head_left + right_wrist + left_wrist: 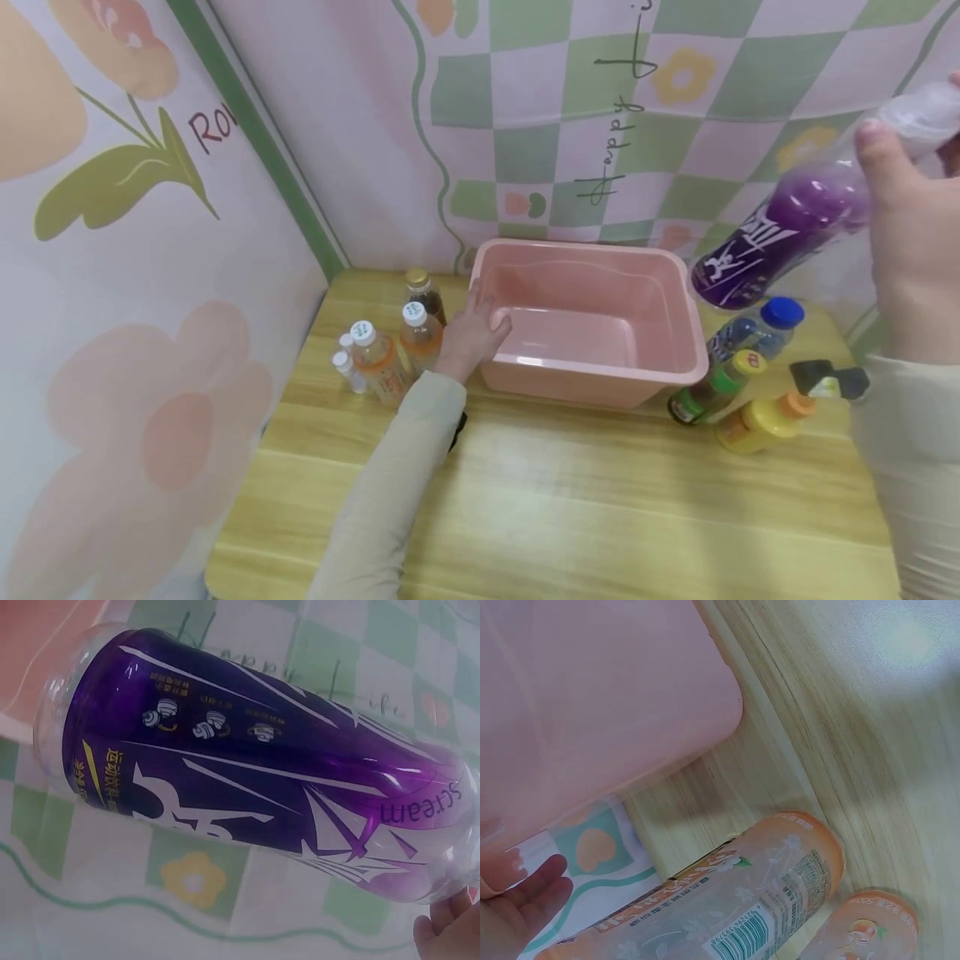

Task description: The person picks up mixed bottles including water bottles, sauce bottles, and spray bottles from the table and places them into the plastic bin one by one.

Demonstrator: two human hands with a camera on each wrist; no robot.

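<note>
In the head view, the right hand [917, 229] is gripping the purple bottle [802, 212] around its capped neck, thumb on one side and fingers on the other, and is holding it tilted in the air at the right of the pink tub [573, 387]. The left hand [472, 335] is resting at the tub's left rim, fingers spread. On the bench [570, 500], two orange-banded bottles [384, 371], a gold-capped bottle [426, 297] and small white-capped bottles [351, 373] are standing to the left; a blue-capped bottle [756, 333], a yellow-capped bottle [722, 382] and a yellow bottle [756, 423] are standing to the right. No bottle is showing inside the tub, so the work seems to be at an early stage: setting the purple bottle down appears to be left, and neither hand is holding any other. In the left wrist view, loosely extended fingers are showing by the tub's wall, near the orange-banded bottles. In the right wrist view, the purple bottle is stretching across the frame, only fingertips showing near its neck.
</note>
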